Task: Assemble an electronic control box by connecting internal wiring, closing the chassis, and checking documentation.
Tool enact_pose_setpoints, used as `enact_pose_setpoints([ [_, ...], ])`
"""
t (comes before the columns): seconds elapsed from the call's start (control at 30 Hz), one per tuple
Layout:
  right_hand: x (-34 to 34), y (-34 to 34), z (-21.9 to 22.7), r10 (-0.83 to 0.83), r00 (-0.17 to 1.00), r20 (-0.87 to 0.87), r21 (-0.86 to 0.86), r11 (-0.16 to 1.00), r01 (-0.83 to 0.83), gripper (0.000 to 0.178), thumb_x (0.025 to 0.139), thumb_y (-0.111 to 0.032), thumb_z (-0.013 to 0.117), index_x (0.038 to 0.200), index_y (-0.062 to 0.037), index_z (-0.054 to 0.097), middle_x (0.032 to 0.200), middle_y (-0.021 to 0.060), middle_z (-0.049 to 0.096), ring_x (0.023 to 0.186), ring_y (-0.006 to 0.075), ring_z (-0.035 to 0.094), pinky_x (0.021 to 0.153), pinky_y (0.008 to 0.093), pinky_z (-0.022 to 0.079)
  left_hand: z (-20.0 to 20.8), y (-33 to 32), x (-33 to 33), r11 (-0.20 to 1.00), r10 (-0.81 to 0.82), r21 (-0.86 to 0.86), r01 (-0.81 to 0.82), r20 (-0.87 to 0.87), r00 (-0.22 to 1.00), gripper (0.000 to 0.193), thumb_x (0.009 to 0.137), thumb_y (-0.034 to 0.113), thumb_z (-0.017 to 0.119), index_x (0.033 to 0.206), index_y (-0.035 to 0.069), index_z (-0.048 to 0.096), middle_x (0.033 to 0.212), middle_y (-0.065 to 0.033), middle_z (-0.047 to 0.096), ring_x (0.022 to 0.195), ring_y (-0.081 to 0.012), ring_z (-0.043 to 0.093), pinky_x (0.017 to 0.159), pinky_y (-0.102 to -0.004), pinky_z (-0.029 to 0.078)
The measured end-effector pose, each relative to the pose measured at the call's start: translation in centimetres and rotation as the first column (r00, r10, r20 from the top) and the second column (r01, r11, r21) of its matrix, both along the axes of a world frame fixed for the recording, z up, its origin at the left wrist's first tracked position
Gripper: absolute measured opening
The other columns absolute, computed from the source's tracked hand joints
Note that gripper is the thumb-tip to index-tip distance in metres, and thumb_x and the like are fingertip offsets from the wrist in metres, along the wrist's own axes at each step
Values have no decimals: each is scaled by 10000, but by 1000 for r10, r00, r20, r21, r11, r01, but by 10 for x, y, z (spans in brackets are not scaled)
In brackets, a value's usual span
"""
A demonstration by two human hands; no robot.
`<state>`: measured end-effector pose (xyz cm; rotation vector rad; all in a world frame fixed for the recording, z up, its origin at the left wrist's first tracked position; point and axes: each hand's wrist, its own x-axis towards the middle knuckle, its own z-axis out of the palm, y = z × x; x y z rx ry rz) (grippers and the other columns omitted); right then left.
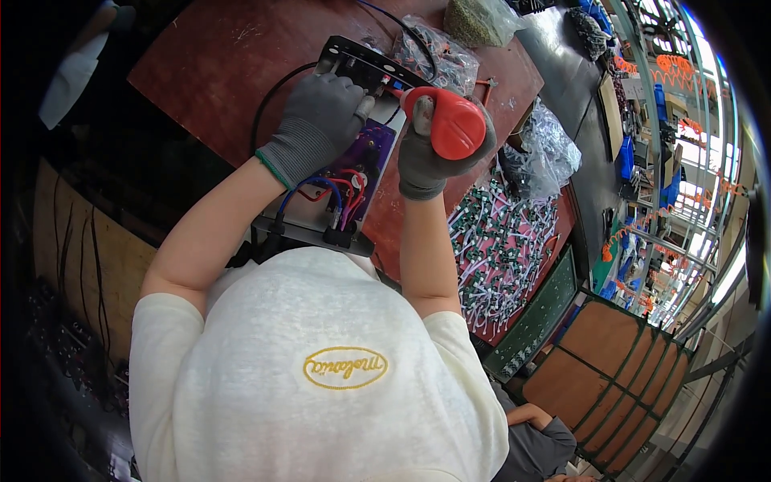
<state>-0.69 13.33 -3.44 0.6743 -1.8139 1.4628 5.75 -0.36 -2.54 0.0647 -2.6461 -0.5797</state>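
Note:
A red plastic squeeze bottle [459,128] is in my right hand [426,161], gloved in grey, the fingers and thumb wrapped round it. Its narrow tip points left, toward small parts inside the black front panel [341,50] of an open electronic unit. My left hand [321,116], also gloved, is curled over the unit just behind that panel; what its fingertips grip is hidden. Nearer to me in the unit lie a purple circuit board [371,145] and red and blue wires [350,186]. A black cable [269,100] loops round the unit's left side.
The unit rests on a worn red-brown tabletop [217,48]. Clear plastic bags [438,56] lie beyond it, another bag [546,153] to the right. Many small boards with white leads [502,249] cover the right side. Another person's arm [530,415] shows at the lower right.

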Motion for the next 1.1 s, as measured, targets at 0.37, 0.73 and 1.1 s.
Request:
enact_pose_setpoints([
  [0.37, 9, 5, 31, -36, 997, -73, 33, 999, 38, 508, 693, -106, 811, 1063, -9, 477, 920, 83, 600, 804, 191, 589, 737, 317, 489, 3, -4, -1, 998, -29, 61, 30, -10, 1000, 216, 869, 229, 539, 769, 51, 608, 724, -104, 570, 748, -269, 570, 759, -395, 443],
  [0.73, 7, 56, 40, 288, 745, 602, -651, 717, 249, 401, 855, -518, 584, 917, -131, 498, 722, -21, 509, 542, 63, 471, 446, 183, 372, -54, -73, -69, 526, -216, 829, 190, -86, 973, 399, 951, 348, 499, 989, -7, 675, 924, -46, 687, 827, -78, 594, 783, -243, 467],
  [1.1, 7, 57, 45, 376, 759, 532, -764, 600, 238, 364, 860, -454, 613, 803, -104, 530, 602, -29, 489, 446, 44, 419, 359, 176, 324, -37, -76, -63, 387, -115, 921, 48, -3, 993, 450, 928, 410, 521, 936, -12, 677, 841, -47, 675, 743, -92, 598, 678, -224, 472],
])
